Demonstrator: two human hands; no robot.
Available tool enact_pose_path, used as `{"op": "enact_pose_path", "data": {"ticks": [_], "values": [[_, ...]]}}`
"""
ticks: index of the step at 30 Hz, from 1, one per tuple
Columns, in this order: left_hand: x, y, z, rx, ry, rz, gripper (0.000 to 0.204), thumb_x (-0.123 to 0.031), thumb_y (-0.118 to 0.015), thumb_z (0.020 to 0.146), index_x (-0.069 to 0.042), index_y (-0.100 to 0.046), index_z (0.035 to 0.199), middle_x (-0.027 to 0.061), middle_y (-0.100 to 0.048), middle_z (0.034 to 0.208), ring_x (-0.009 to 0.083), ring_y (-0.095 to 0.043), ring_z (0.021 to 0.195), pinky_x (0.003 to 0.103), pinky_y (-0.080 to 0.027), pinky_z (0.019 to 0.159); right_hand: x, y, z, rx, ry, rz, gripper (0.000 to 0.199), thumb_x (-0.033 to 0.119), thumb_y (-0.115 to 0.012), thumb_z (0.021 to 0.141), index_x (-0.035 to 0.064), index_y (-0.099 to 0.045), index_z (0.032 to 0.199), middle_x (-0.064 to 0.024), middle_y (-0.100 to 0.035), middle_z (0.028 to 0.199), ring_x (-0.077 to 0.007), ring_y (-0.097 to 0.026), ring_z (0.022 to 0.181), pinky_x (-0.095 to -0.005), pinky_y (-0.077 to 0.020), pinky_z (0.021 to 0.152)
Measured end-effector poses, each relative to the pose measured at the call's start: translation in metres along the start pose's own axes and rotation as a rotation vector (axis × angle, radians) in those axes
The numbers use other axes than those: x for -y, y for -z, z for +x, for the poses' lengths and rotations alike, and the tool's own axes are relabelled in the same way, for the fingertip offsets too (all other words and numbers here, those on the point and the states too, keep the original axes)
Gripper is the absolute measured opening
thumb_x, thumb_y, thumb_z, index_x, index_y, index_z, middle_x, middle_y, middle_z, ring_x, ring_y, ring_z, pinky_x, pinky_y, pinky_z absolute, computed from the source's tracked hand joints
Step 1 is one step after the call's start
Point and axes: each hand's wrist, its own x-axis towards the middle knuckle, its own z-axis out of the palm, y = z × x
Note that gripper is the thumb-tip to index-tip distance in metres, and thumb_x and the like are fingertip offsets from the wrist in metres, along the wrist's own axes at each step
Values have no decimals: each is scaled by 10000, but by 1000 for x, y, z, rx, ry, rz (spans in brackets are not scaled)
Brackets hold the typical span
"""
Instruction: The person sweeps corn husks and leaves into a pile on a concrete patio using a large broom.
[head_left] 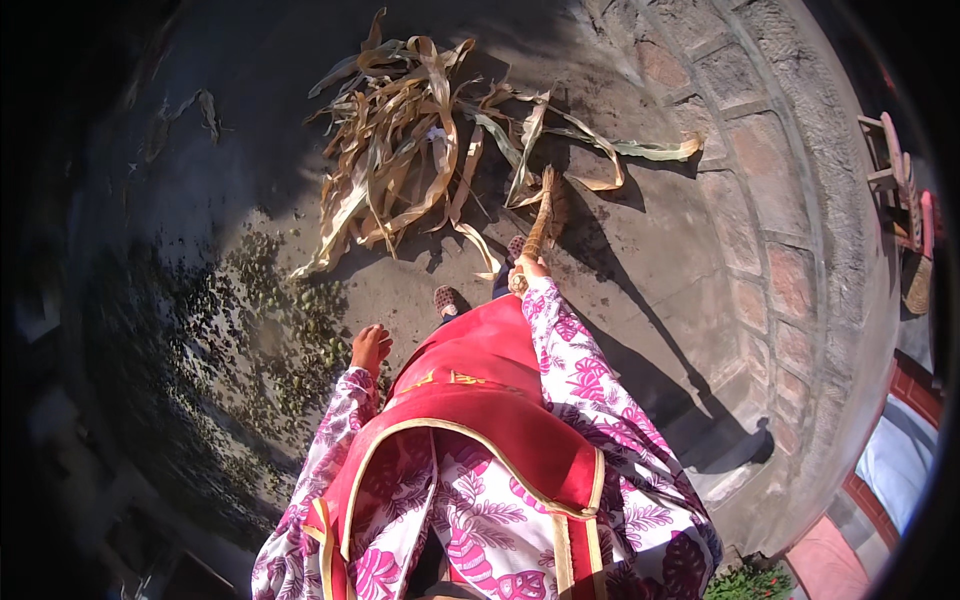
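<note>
My right hand (528,270) is closed around the handle of a straw hand broom (541,222). The broom points away from me, its far end beside a heap of dry corn leaves (395,150). Long, curled, mostly tan leaves make up the heap; a few stray ones are greenish and reach to the right. To the left, my left hand (371,348) hangs beside my red apron (470,350), holding nothing, its fingers loosely bent and slightly apart. My feet in spotted shoes (446,299) stand just short of the leaves.
Small green pieces (285,310) lie scattered over the ground at left. A curved stone and brick border (765,180) runs down the right side. Beyond it are a wooden chair (890,180) and another broom (918,280). A green plant (745,582) grows at the lower right.
</note>
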Motion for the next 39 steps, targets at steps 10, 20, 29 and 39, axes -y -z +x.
{"op": "enact_pose_path", "data": {"ticks": [10,20,29,39], "values": [[-47,-86,1,-45,-12,191,316,-263,-490,766,-48,-488,998,62,-547,851,145,-539,696,240,-413,569,116,-100,-32,841,-87,-136,720,89,-488,692,169,-78,1279,-110,-519,669,-151,-492,463,-272,-410,368],[-88,-192,15,71,-36,246,333,-257,-480,779,-42,-463,1032,88,-543,916,164,-536,735,269,-413,649,186,101,-48,530,104,-176,711,33,-480,667,101,-115,1273,-85,-498,618,-128,-461,420,-251,-394,366],[-102,-190,29,23,-32,175,313,-231,-484,771,-22,-472,1003,93,-543,854,159,-532,683,240,-417,570,257,171,60,-69,28,256,261,94,-503,655,125,-362,873,-53,-439,650,-160,-489,479,-279,-413,374],[-141,-145,80,-103,-12,67,239,-231,-481,772,-50,-514,926,51,-548,772,132,-532,614,230,-409,506,246,-33,97,155,-29,-343,334,62,-525,628,65,-335,903,-93,-450,545,-199,-472,381,-325,-385,304]]}}
